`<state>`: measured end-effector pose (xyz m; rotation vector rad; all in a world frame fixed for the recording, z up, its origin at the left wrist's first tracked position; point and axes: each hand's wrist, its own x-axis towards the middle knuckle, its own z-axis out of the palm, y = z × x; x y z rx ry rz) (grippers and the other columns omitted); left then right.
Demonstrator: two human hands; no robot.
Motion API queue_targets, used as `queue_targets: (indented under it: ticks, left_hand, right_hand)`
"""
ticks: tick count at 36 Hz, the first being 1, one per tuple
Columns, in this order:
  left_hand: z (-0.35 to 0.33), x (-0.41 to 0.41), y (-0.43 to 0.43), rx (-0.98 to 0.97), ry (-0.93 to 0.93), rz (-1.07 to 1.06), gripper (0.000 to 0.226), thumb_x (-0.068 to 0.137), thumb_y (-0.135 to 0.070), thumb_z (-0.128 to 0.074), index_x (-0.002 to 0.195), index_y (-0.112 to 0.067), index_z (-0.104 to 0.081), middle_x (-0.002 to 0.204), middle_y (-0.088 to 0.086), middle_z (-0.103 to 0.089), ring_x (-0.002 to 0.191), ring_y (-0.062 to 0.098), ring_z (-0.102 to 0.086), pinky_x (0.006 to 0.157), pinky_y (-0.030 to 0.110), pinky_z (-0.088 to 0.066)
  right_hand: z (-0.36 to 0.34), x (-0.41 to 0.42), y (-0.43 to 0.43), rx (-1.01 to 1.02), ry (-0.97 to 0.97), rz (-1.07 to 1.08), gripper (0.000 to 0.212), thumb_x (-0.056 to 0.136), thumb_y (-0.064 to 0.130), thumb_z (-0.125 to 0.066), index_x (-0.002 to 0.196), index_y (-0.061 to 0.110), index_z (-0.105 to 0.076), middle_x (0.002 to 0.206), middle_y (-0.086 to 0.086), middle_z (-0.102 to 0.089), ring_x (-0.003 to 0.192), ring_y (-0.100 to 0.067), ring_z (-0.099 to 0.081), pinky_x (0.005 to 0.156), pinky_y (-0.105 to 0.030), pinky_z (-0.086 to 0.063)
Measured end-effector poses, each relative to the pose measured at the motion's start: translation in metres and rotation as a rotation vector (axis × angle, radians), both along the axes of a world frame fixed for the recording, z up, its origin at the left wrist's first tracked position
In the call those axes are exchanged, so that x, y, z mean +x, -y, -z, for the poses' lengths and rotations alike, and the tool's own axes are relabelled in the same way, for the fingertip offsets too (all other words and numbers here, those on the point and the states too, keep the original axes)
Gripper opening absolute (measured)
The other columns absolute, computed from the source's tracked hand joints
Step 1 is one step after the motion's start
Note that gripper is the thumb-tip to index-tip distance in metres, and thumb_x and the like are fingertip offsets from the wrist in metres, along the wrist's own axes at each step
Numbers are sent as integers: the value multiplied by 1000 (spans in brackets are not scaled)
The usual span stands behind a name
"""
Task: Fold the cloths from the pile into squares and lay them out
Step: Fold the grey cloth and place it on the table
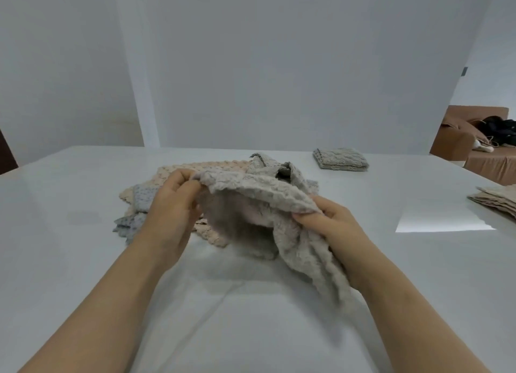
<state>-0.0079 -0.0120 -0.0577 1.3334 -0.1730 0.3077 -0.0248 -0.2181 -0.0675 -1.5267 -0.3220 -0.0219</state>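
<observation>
Now left hand (pixel 173 205), right hand (pixel 329 224) pinch grey cloth (pixel 251 194) top edge above pile (pixel 156 194).

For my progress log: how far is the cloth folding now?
Done: a folded grey square lies far right, beige folded cloths at the right edge. In hand: left hand and right hand grip a crumpled grey cloth. Still to do: the pile behind it.

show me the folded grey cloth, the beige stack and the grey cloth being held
folded grey cloth (pixel 341 159): head view, middle of its top face
beige stack (pixel 499 199): head view, top cloth's visible part
held grey cloth (pixel 259 188): head view, raised upper fold
</observation>
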Motion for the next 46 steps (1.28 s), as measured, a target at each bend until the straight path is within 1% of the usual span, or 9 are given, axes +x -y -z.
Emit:
queue_targets:
  ticks: [3,7,10,14,22,28,31,38,46]
  left_hand:
    - [-1,-3,-1,-88,-13,57,19,92,-4,-40,78,-10,-52,65,0,-60,60,10,-58,50,20,-48]
    - [-3,-2,-10,-243,-167,246,38,83,-27,-56,112,-2,-55,103,18,-62,95,29,-64,78,39,-55]
    - [0,2,-12,-260,-260,257,23,91,-26,-47,88,-8,-62,73,10,-67,63,22,-67,51,28,-57]
    - [11,12,-13,-198,-352,115,17,95,-17,-46,97,-5,-59,79,12,-67,61,20,-67,45,25,-54]
    - [34,26,-22,140,-409,-201,14,94,-12,-51,108,-14,-54,77,6,-57,52,15,-56,45,22,-46]
    - [23,13,-18,245,-362,-107,28,87,-9,-61,111,-20,-51,84,9,-60,41,10,-59,40,23,-49]
    - [19,12,-18,262,-329,-123,33,84,-8,-65,110,-26,-54,91,9,-57,48,10,-58,64,46,-58]
    - [34,20,-25,443,-260,-364,16,91,-24,-55,105,-29,-49,118,9,-56,98,26,-57,81,33,-48]
    - [29,20,-24,555,-214,-392,18,92,-12,-52,77,-23,-47,96,-1,-61,86,32,-60,78,46,-45]
  right_hand:
    - [-5,-2,1,188,-142,-231,29,75,16,-73,100,15,-57,69,7,-71,54,2,-65,53,-12,-51]
    - [-7,-13,4,490,-114,-233,43,92,24,-47,122,-6,-55,121,-25,-59,115,-31,-57,107,-39,-38]
    - [5,0,18,633,-243,-345,46,64,34,-79,100,8,-72,105,-12,-69,100,-25,-66,98,-39,-46]
    - [11,6,24,613,-196,-139,67,95,51,-22,133,2,-48,140,-17,-46,134,-28,-39,116,-39,-18]
    - [20,13,13,267,-515,56,59,86,62,-43,110,12,-63,100,-14,-72,86,-27,-70,78,-40,-53]
    - [13,11,14,144,-385,79,46,78,29,-67,119,15,-52,100,-7,-66,81,-20,-66,69,-32,-55]
    - [8,9,12,309,-333,56,62,60,2,-73,116,17,-51,85,-5,-67,63,-15,-65,51,-25,-54]
    - [23,16,8,185,-331,247,49,80,0,-66,122,15,-45,110,-11,-58,85,-22,-63,72,-37,-55]
    - [23,19,9,88,-250,408,9,91,7,-55,89,3,-63,80,-15,-67,68,-25,-62,70,-38,-52]
